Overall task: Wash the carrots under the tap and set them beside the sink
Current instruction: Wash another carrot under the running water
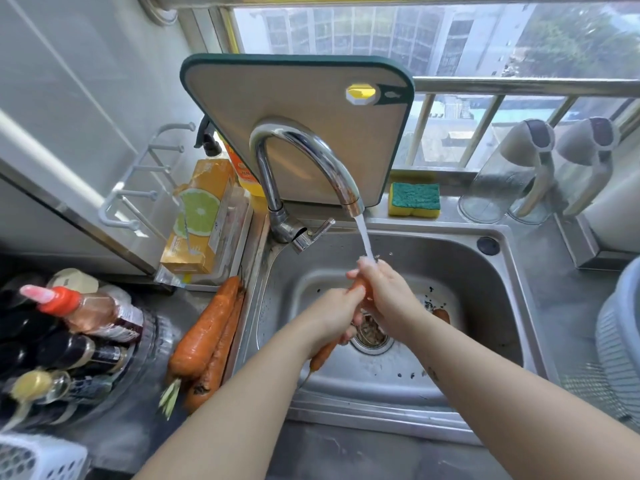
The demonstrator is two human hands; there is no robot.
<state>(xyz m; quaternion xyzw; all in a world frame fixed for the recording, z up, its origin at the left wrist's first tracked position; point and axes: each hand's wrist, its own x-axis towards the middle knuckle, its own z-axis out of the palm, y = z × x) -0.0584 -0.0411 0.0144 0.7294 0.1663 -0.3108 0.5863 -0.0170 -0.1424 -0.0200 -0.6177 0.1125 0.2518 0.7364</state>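
Note:
Over the steel sink [491, 292] both my hands hold one carrot [323, 355] under the running tap [301, 161]. My left hand [337, 315] grips its middle, and its thin end sticks out below my wrist. My right hand [384, 292] grips the upper end, where the water stream [365, 242] lands. Another carrot [441, 315] lies in the basin behind my right wrist, mostly hidden. Two carrots [204, 336] lie on the counter left of the sink, leaf stubs toward me.
A cutting board [298, 98] leans against the window behind the tap. A sponge [414, 199] sits on the ledge, two glass jugs [509, 181] to its right. Sauce bottles [79, 327] crowd the left counter, with a detergent box [199, 220] behind. A basket [620, 341] stands at right.

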